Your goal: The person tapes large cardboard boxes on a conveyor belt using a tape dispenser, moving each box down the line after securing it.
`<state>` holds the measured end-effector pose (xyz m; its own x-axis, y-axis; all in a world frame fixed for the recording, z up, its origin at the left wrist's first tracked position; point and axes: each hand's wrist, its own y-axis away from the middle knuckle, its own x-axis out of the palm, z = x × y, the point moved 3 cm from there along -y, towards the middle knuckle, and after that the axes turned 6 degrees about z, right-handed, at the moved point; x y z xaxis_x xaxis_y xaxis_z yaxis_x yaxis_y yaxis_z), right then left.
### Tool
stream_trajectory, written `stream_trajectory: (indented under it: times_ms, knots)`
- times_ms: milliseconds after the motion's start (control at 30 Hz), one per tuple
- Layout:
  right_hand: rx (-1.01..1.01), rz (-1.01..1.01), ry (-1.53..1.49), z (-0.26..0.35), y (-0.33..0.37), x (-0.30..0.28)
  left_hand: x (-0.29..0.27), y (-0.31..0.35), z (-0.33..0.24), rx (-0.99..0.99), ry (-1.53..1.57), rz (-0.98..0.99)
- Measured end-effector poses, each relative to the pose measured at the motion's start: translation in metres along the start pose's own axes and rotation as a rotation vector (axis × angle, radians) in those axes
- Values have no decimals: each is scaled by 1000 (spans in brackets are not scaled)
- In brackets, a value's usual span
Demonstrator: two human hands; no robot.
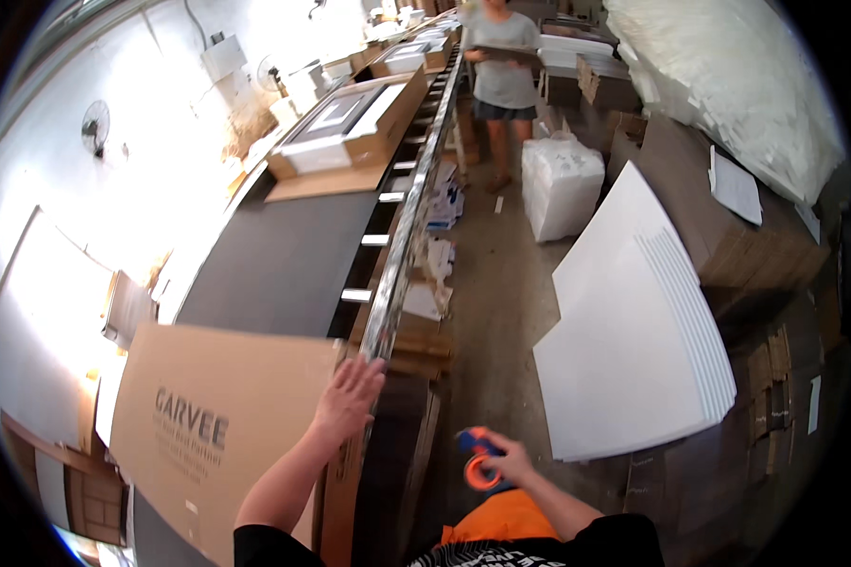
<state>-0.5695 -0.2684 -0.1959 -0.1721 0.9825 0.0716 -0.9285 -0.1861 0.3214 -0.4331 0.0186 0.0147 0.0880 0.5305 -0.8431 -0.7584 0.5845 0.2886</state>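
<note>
resting on the cardboard box (227, 411), the left hand (347, 397) is loosely spread. the right hand (511, 461) is clamped on a blue-and-orange tape dispenser (474, 440).

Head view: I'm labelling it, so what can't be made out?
All in the head view:
Inside the cardboard box: hidden by its panels.
Grip of the tape dispenser: covered by the right hand.
Co-worker: head cropped by the top edge.
Dark panel they hold: details blurred.

The left hand (348, 395) touches a carton (225, 416); the right hand (511, 461) holds, seemingly, a tape dispenser (477, 442).
</note>
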Motion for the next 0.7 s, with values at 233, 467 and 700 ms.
stream_trajectory:
  times_ms: [233,467,700]
  knots:
    - [92,455,-266,93,-185,29,24,-71,67,-537,574,112]
    - [31,845,-178,230,-411,125,3,-76,65,-661,653,-31]
    - [20,1692,528,209,-373,196,11,-56,62,-740,733,-46]
